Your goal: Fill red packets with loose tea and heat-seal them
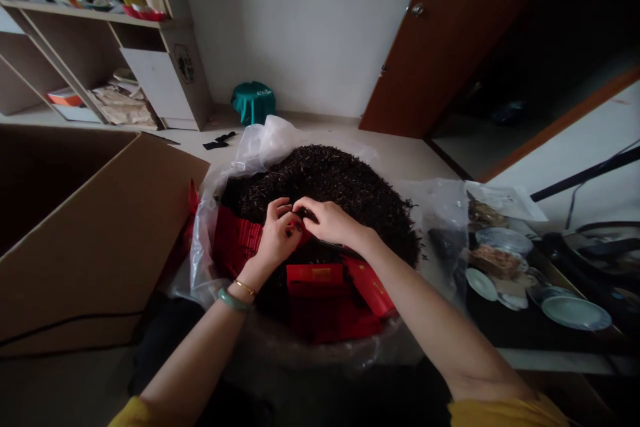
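Brown cardboard box [85,233] out left, and here's the left hand [275,237] pinching a red rectangular packet [237,240] at the rim of dark loose tea leaves [320,177] in a clear plastic bag [260,140]; right hand [330,221] curled alongside, grip unclear.

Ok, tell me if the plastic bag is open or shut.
The plastic bag is open: its mouth spreads wide around the dark tea leaves, which lie uncovered.

Rough, dark dried tea leaves [320,180] sit in a glossy clear plastic bag [205,247], beside smooth, faintly sheened red packets [314,280]; a matt cardboard box [90,227] stands left of the bag.
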Available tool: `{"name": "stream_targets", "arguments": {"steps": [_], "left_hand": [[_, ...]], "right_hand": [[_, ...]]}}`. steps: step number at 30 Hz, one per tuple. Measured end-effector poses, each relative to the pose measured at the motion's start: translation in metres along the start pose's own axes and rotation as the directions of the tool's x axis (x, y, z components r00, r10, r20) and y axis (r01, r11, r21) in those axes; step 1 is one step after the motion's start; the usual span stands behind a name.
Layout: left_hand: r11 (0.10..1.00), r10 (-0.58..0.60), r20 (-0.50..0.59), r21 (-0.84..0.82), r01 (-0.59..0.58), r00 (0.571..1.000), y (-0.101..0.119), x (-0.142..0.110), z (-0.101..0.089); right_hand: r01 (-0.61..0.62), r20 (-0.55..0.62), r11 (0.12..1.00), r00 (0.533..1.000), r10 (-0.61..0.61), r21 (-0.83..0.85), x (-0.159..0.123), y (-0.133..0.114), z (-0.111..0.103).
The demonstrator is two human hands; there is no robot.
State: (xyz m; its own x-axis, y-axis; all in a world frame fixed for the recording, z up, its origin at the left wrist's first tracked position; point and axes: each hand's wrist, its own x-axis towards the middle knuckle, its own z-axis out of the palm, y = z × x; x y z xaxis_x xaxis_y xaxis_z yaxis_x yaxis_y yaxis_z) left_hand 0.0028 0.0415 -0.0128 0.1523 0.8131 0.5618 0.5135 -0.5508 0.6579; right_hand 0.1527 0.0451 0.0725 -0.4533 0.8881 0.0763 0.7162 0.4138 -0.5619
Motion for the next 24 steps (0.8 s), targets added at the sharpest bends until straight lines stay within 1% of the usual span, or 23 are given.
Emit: {"name": "stream_targets", "arguments": {"steps": [3, 5, 6, 7, 9, 10, 11, 12, 13, 14, 15, 18, 21, 24], "left_hand": [[0.980, 0.099, 0.000, 0.171, -0.097, 0.995, 0.004, 0.001, -0.005], [0.964, 0.146, 0.008, 0.223, -0.144, 0.989, 0.006, 0.003, -0.009], [0.960, 0.160, 0.015, 0.230, -0.159, 0.987, 0.007, 0.004, -0.011], [0.958, 0.165, 0.025, 0.233, -0.166, 0.986, 0.008, 0.004, -0.013], [0.954, 0.163, 0.057, 0.246, -0.172, 0.985, 0.009, 0.006, -0.015], [0.950, 0.161, 0.075, 0.260, -0.175, 0.984, 0.008, 0.006, -0.016], [0.944, 0.161, 0.090, 0.278, -0.179, 0.983, 0.008, 0.007, -0.017], [0.936, 0.164, 0.096, 0.298, -0.186, 0.982, 0.008, 0.007, -0.018], [0.927, 0.176, 0.098, 0.319, -0.198, 0.980, 0.008, 0.007, -0.018], [0.916, 0.193, 0.098, 0.339, -0.215, 0.976, 0.008, 0.008, -0.019], [0.904, 0.217, 0.099, 0.356, -0.238, 0.971, 0.007, 0.008, -0.019], [0.859, 0.321, 0.119, 0.382, -0.342, 0.940, 0.007, 0.009, -0.019], [0.826, 0.382, 0.129, 0.397, -0.401, 0.915, 0.005, 0.009, -0.019], [0.816, 0.390, 0.146, 0.402, -0.415, 0.909, 0.005, 0.008, -0.020]], "right_hand": [[-0.025, 0.112, 0.994, 0.993, 0.037, -0.104, 0.001, -0.004, -0.004], [-0.008, 0.150, 0.996, 0.988, 0.022, -0.089, 0.002, -0.004, -0.006], [0.020, 0.141, 0.998, 0.990, -0.012, -0.058, 0.003, -0.002, -0.007], [0.054, 0.107, 0.998, 0.993, -0.052, -0.018, 0.004, 0.001, -0.007], [0.096, -0.026, 0.993, 0.995, -0.094, 0.064, 0.008, 0.010, -0.008], [0.080, -0.104, 0.992, 0.992, -0.070, 0.096, 0.011, 0.016, -0.007], [0.035, -0.166, 0.993, 0.986, -0.016, 0.111, 0.014, 0.024, -0.005], [-0.032, -0.209, 0.993, 0.976, 0.056, 0.115, 0.018, 0.032, -0.002], [-0.107, -0.199, 0.991, 0.972, 0.122, 0.083, 0.022, 0.040, 0.003], [-0.176, -0.138, 0.984, 0.975, 0.173, -0.007, 0.026, 0.048, 0.009], [-0.179, -0.017, 0.978, 0.984, 0.178, -0.109, 0.030, 0.055, 0.016], [-0.121, 0.185, 0.980, 0.971, 0.150, -0.159, 0.038, 0.069, 0.039], [-0.088, 0.260, 0.980, 0.956, 0.133, -0.179, 0.039, 0.072, 0.052], [-0.072, 0.268, 0.980, 0.956, 0.122, -0.188, 0.038, 0.073, 0.054]]}}
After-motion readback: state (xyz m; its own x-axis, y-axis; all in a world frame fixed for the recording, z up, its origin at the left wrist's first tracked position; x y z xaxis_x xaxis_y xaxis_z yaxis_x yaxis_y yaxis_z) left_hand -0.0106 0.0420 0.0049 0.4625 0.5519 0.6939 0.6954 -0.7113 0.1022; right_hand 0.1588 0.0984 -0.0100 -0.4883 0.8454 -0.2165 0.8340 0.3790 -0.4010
